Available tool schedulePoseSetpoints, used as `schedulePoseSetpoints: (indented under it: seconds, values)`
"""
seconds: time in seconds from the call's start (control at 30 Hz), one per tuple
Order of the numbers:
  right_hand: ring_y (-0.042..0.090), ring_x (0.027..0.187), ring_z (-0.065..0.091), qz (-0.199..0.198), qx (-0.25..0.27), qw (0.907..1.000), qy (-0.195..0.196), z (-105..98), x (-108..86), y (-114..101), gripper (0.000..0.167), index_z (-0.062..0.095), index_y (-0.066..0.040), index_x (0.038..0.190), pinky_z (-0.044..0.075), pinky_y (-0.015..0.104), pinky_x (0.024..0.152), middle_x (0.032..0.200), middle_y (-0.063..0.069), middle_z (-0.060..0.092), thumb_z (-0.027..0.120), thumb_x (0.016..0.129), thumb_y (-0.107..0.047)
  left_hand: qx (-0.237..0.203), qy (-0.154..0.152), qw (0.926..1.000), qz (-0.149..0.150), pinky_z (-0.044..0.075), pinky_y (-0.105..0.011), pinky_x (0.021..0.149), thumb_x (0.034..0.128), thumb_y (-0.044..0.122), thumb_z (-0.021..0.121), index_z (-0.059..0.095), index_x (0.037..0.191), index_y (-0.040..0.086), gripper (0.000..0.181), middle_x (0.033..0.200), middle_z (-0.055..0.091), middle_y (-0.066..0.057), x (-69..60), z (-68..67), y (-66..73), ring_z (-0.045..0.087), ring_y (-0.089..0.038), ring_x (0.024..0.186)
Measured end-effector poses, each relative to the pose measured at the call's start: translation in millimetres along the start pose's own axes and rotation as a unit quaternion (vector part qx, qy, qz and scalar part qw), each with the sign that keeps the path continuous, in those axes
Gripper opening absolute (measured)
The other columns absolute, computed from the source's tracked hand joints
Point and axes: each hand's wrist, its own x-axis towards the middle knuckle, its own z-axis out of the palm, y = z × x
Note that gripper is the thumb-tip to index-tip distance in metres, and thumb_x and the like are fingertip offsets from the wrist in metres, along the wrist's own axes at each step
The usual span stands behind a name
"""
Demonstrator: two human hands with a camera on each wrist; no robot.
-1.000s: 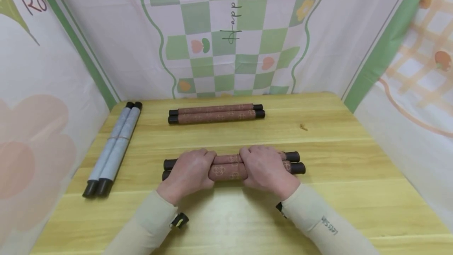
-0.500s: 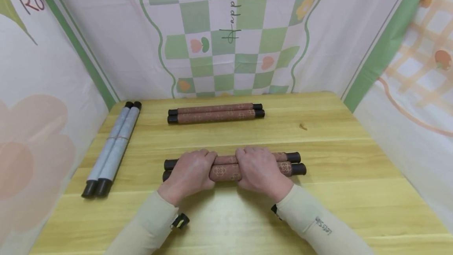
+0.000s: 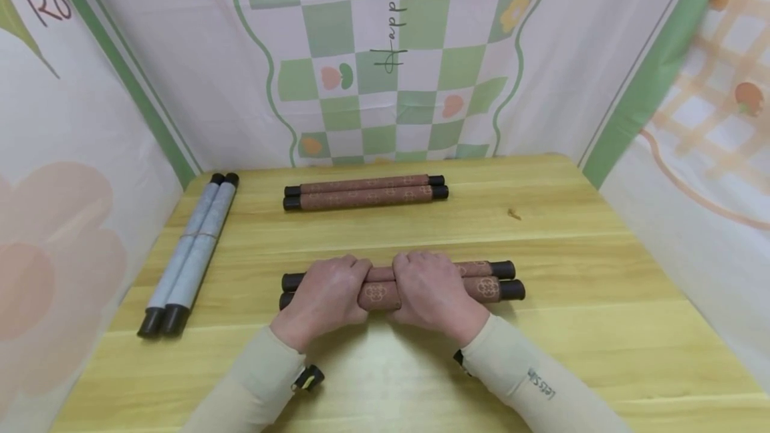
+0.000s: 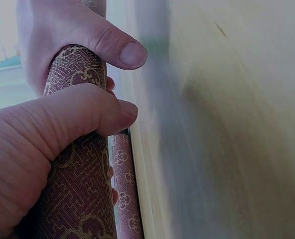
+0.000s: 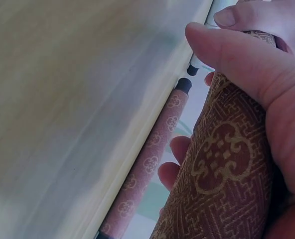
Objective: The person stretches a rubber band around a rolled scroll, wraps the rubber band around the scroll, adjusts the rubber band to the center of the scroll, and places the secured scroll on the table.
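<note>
Both hands grip a brown patterned scroll point(image 3: 379, 293) near its middle, in the head view. It forms two parallel rolls with black end knobs. My left hand point(image 3: 331, 291) wraps over its left half, and my right hand point(image 3: 433, 289) lies just right of centre, a short stretch of roll showing between them. In the left wrist view the left thumb point(image 4: 95, 107) crosses the patterned roll point(image 4: 82, 184), the other hand close beyond. In the right wrist view the right thumb point(image 5: 227, 50) lies over the roll point(image 5: 222, 159), with fingertips curled underneath.
Another brown double-rolled scroll point(image 3: 367, 198) lies farther back on the wooden table point(image 3: 601, 326). At the left, a light grey pair of rolls point(image 3: 201, 242) is tied with a thin band. A small brownish scrap point(image 3: 514, 214) lies right of the rear scroll. Printed cloth surrounds the table.
My right hand has moved left along the scroll, nearer to my left hand, baring more of its right end. The left hand keeps its grip almost in place.
</note>
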Motion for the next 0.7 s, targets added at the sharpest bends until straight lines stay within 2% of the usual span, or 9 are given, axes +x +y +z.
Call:
schedulePoseSetpoints:
  seconds: [0.07, 0.17, 0.27, 0.4, 0.47, 0.7]
  values:
    - [0.023, 0.067, 0.059, 0.0, 0.003, 1.0, 0.002, 1, -0.4, -1, 0.067, 0.059, -0.011, 0.089, 0.053, 0.043, 0.062, 0.075, 0.004, 0.06, 0.087, 0.064, -0.066, 0.001, 0.001, 1.0, 0.003, 0.054, -0.032, 0.06, 0.0659, 0.027, 0.085, 0.068, 0.099, 0.014, 0.04, 0.082, 0.064, 0.001, -0.7, 0.6, 0.4, 0.057, -0.011, 0.068]
    - [0.023, 0.071, 0.061, 0.003, 0.01, 0.9998, -0.015, 1, -0.6, -1, 0.07, 0.059, -0.011, 0.093, 0.054, 0.042, 0.066, 0.078, 0.003, 0.061, 0.087, 0.064, -0.068, 0.006, 0.0, 1.0, 0.004, 0.054, -0.032, 0.06, 0.0659, 0.027, 0.085, 0.068, 0.099, 0.014, 0.04, 0.082, 0.064, 0.001, -1.1, 1.1, 0.9, 0.058, -0.011, 0.068]
    - [0.024, 0.079, 0.065, 0.006, 0.025, 0.9988, -0.042, 0, 0.2, 1, 0.079, 0.062, -0.009, 0.104, 0.056, 0.044, 0.074, 0.087, 0.005, 0.066, 0.089, 0.062, -0.07, 0.01, -0.004, 0.9999, 0.002, 0.055, -0.033, 0.061, 0.0658, 0.028, 0.085, 0.068, 0.102, 0.013, 0.042, 0.084, 0.065, 0.0, -0.7, 0.9, 1.1, 0.06, -0.013, 0.069]
    - [0.027, 0.093, 0.069, 0.015, 0.042, 0.9965, -0.071, -3, 0.2, 7, 0.099, 0.062, -0.006, 0.126, 0.057, 0.048, 0.086, 0.104, 0.009, 0.073, 0.09, 0.058, -0.073, 0.01, -0.009, 0.9999, -0.006, 0.056, -0.035, 0.062, 0.0656, 0.029, 0.086, 0.069, 0.106, 0.011, 0.047, 0.087, 0.067, -0.002, -1.2, -0.9, 1.0, 0.062, -0.015, 0.072]
    - [0.028, 0.095, 0.07, 0.021, 0.045, 0.9958, -0.076, -4, -0.7, 10, 0.104, 0.061, -0.005, 0.129, 0.058, 0.049, 0.087, 0.107, 0.01, 0.073, 0.09, 0.057, -0.074, 0.008, -0.009, 0.9999, -0.01, 0.056, -0.035, 0.062, 0.0655, 0.029, 0.087, 0.07, 0.107, 0.011, 0.048, 0.087, 0.067, -0.002, -2.0, -1.7, 0.3, 0.063, -0.015, 0.072]
    - [0.031, 0.093, 0.07, 0.027, 0.048, 0.996, -0.07, -6, -3.6, 17, 0.102, 0.063, -0.005, 0.125, 0.058, 0.049, 0.084, 0.104, 0.01, 0.073, 0.089, 0.056, -0.076, 0.013, -0.002, 0.9999, -0.008, 0.056, -0.035, 0.061, 0.0653, 0.031, 0.087, 0.07, 0.108, 0.012, 0.05, 0.087, 0.067, -0.001, -3.5, -2.1, -2.5, 0.062, -0.015, 0.071]
